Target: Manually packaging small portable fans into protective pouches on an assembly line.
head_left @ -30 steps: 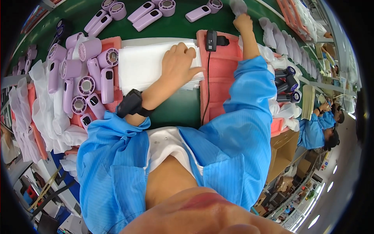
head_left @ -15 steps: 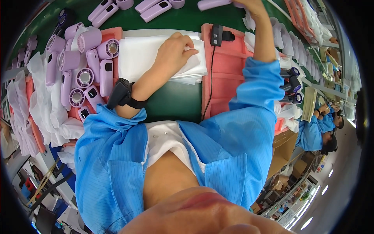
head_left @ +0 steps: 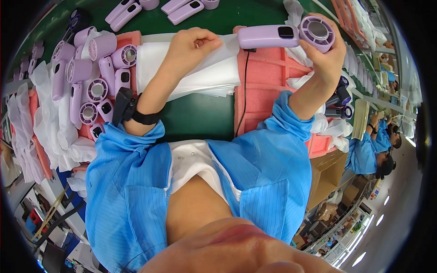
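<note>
My right hand (head_left: 328,57) is closed round the head of a light purple handheld fan (head_left: 260,37), whose handle points left and has a dark oval panel. My left hand (head_left: 191,48) is closed in a pinch on the edge of a thin, translucent white bag (head_left: 231,44). That bag is lifted at one side, its open edge close to the end of the fan's handle. Below it lies a stack of white bags (head_left: 207,77) on the green table. A black watch-like device is strapped to my left wrist.
Several purple fans (head_left: 97,90) crowd a pink foam tray on the left, and more lie (head_left: 185,12) at the far edge. A pink foam tray (head_left: 261,91) with a black cable (head_left: 246,86) sits right of the stack. Dark fans (head_left: 341,98) and wrapped pieces lie farther right.
My right hand has come back from the far right with the purple fan, bringing it beside the bags. My left hand has moved slightly left and lifted a bag's edge.
</note>
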Demonstrator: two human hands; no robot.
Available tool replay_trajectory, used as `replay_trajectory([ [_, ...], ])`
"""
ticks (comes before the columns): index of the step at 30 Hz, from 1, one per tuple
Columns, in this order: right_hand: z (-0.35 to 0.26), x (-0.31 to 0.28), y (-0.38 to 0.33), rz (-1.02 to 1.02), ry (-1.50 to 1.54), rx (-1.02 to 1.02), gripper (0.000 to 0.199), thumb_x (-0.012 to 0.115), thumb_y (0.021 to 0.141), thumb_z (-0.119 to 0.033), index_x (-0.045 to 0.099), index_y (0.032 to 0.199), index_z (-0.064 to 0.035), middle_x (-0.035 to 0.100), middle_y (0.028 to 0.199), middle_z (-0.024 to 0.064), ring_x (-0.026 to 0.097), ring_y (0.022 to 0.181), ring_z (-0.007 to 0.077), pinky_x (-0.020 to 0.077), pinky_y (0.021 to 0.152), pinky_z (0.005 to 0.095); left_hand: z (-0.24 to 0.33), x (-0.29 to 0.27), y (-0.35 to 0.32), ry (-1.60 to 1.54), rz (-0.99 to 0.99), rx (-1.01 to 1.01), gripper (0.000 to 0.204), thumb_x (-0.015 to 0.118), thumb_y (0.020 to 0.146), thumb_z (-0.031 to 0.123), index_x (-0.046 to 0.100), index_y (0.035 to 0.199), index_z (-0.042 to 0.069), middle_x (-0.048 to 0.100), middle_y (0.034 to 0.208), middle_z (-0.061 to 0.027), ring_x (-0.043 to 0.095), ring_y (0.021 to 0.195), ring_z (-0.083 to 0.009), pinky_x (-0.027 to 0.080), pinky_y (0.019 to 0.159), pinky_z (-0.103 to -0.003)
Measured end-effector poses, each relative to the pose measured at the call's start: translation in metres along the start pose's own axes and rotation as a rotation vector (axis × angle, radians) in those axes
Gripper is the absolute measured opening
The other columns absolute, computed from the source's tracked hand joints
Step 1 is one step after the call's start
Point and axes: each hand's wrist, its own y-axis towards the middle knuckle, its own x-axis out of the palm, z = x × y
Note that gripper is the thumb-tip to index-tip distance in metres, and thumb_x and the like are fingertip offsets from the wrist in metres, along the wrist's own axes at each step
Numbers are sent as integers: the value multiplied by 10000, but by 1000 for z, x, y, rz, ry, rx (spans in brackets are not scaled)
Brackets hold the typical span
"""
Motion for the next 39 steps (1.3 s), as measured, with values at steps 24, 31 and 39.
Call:
replay_trajectory([
  [24,-25,121,-5,169,-375,-564,690,919,512,-145,606,1106,15,603,1046,138,619,917,253,535,747,314,54,-16,-8,-250,325,153,161,685,855,77,667,984,-18,637,895,-11,572,800,-74,444,738,-207],
  [31,-12,150,-13,127,-216,-608,687,920,506,-153,615,1095,26,589,1041,149,618,882,241,530,716,299,63,-21,-14,-369,370,149,126,698,832,15,680,947,-34,655,949,-48,608,826,-99,483,759,-214],
  [39,-33,145,-14,56,-119,-288,575,773,628,-43,582,1163,41,547,1062,177,580,905,260,479,760,316,82,9,-34,163,303,424,216,721,745,-36,712,951,29,662,871,-62,621,761,-137,485,678,-226],
])
